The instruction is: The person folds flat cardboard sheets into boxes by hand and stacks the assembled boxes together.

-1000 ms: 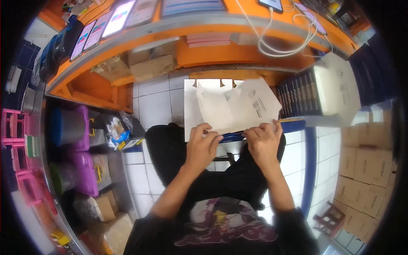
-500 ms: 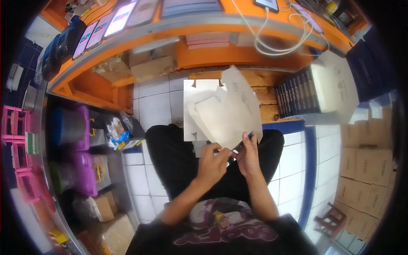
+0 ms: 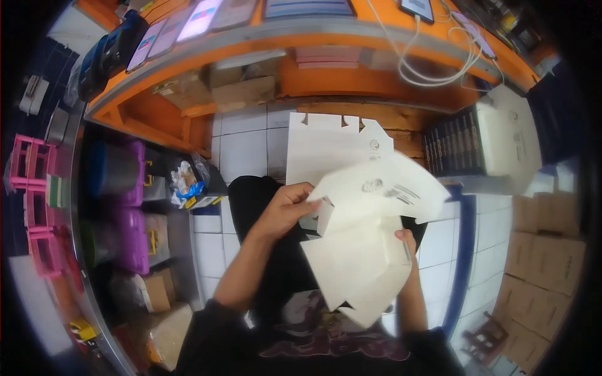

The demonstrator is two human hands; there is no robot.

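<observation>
A creased white cardboard box blank is held tilted above my lap, its printed flap swung out to the upper right. My left hand pinches its left edge near a small folded tab. At the opposite side, my right hand grips the edge with the thumb in front; the other fingers are hidden behind the cardboard. Beyond it, a second flat white cardboard blank with notched corners and a small printed mark lies past my knees, partly covered by the one I hold.
Phones and a white cable lie on the orange table ahead. A stack of dark boxes stands right, beside white cardboard. Brown cartons are piled far right. Purple-lidded bins fill the left shelf.
The held blank has turned and come nearer to my body, its printed side now showing. My hands have moved apart to opposite edges. More of the flat blank beyond is visible.
</observation>
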